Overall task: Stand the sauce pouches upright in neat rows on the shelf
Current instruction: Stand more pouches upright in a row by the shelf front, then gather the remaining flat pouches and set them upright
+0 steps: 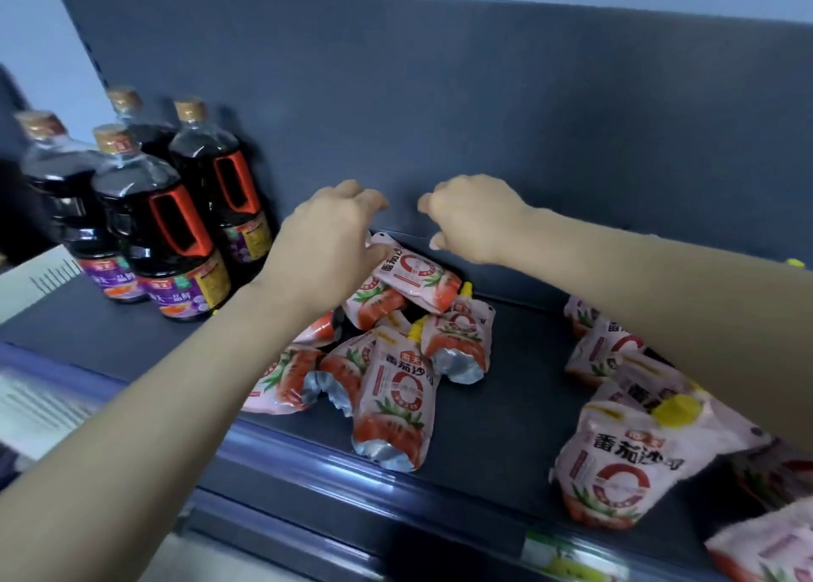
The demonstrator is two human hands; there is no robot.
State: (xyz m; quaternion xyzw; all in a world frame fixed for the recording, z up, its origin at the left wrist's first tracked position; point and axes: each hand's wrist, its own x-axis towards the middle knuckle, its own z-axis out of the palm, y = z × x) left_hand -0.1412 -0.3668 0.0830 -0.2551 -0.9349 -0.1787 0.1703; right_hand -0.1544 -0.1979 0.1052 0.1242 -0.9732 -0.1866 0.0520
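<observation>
A dark grey metal shelf [506,405] with a matching upright back panel [440,97] is shown. At its left end, four dark-liquid plastic bottles with orange handles and gold caps [176,238] are stood upright in two rows. In the middle of the shelf, pink-and-red foil sauce pouches [396,383] are heaped in a disorderly pile, most lying flat or tilted. A second group of the same pouches [616,462] is located at the right, partly hidden by the right forearm. The left hand [325,238] is positioned over the rear of the pile, its thumb against the topmost pouch [418,278]; a grip cannot be confirmed. The right hand [475,220] is held just beside it, near the back panel, fingers [429,205] loosely curled, nothing held.
</observation>
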